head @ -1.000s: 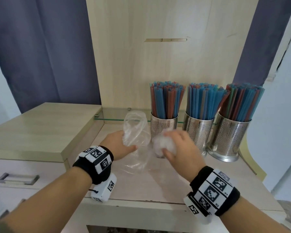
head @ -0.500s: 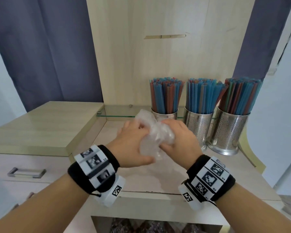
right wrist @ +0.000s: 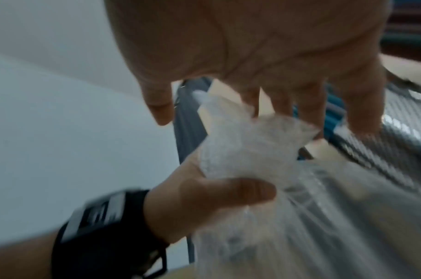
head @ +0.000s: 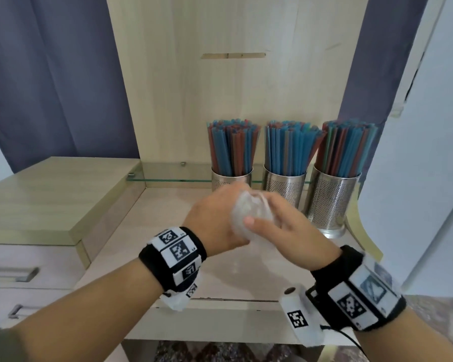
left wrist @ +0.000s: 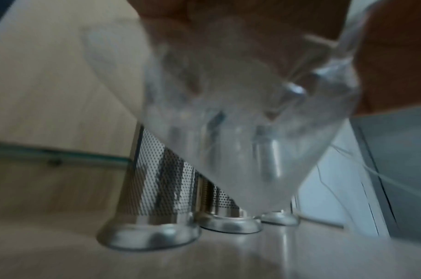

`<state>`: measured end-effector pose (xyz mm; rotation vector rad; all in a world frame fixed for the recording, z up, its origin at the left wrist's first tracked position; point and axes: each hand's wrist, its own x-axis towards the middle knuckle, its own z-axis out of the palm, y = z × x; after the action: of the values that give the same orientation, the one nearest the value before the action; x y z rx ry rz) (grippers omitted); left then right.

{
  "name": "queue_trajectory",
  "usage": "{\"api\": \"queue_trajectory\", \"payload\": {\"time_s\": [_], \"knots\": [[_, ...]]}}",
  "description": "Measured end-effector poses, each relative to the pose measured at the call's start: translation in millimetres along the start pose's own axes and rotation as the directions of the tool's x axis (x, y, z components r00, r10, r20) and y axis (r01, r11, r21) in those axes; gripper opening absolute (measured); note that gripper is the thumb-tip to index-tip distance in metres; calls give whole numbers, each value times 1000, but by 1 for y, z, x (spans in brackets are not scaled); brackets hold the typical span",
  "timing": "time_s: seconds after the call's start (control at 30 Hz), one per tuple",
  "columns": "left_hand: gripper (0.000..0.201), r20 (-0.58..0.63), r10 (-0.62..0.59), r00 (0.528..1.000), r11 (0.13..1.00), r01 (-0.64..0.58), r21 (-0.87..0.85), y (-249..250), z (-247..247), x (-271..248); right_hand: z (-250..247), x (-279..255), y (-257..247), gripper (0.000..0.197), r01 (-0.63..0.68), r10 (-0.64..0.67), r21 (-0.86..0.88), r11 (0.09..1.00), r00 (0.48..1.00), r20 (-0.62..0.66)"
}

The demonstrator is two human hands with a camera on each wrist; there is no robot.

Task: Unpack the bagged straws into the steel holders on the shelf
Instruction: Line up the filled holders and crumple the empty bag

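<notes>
- L hand (head: 215, 220) & R hand (head: 285, 228) both clutch a crumpled clear plastic bag (head: 249, 212), fingers curled round it.
- 3 steel holders (head: 327, 202) w/ straws (head: 288, 147) stand behind on shelf (head: 147, 231).

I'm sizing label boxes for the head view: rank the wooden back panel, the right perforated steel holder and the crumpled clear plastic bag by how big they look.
1. Wooden back panel, by far the largest.
2. Right perforated steel holder.
3. Crumpled clear plastic bag, though both hands hide part of it and it sits nearer the camera, so places two and three are unsure.
</notes>
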<state>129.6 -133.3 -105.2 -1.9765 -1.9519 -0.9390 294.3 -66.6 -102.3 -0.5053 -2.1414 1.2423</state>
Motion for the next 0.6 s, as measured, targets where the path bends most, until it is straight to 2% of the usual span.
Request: {"api": "queue_trajectory", "payload": {"time_s": [0.03, 0.07, 0.1, 0.13, 0.17, 0.23, 0.3, 0.37, 0.43, 0.47, 0.5, 0.57, 0.6], "knots": [[64, -9, -147, 989, 989, 147, -28, 0, 2, 6, -2, -6, -1, 78, 91, -116, -237, 967, 989, -95], [59, -19, -292, 956, 953, 289, -87, -2, 4, 10, -3, -13, -1, 83, 176, -267, -452, 874, 952, -147], [55, -20, -404, 915, 906, 397, -149, -6, 8, 14, -1, -19, 1, 85, 242, -381, -574, 782, 915, -134], [54, -22, -461, 887, 870, 447, -208, -8, 10, 18, 3, -25, 5, 88, 292, -438, -624, 725, 895, -89], [57, -16, -476, 880, 847, 453, -280, -9, 12, 19, 8, -29, 10, 92, 328, -461, -649, 686, 886, -39], [55, 25, -399, 917, 785, 355, -507, 1, 15, 21, 18, -31, 26, 109, 332, -428, -654, 679, 903, 14], [39, 124, -176, 977, 663, 211, -719, 25, 14, 17, 16, -31, 34, 123, 302, -378, -575, 760, 926, -13], [47, 222, -38, 974, 618, 198, -761, 42, 12, 8, 4, -28, 34, 131, 320, -369, -441, 838, 929, -27], [64, 325, 27, 945, 600, 245, -761, 43, 14, 0, -8, -28, 35, 129, 345, -367, -304, 888, 930, -17], [74, 369, 54, 928, 619, 259, -741, 42, 14, -3, -14, -29, 38, 124, 331, -345, -242, 912, 938, -17], [85, 385, 38, 922, 698, 251, -671, 42, 14, -7, -18, -30, 40, 117, 303, -315, -200, 932, 948, -31], [113, 294, -68, 953, 914, 178, -366, 45, 13, -13, -23, -33, 47, 99, 213, -234, -157, 964, 963, -133], [124, 207, -49, 977, 964, 100, -246, 48, 15, -15, -25, -34, 48, 90, 158, -186, -144, 977, 960, -207]]}}
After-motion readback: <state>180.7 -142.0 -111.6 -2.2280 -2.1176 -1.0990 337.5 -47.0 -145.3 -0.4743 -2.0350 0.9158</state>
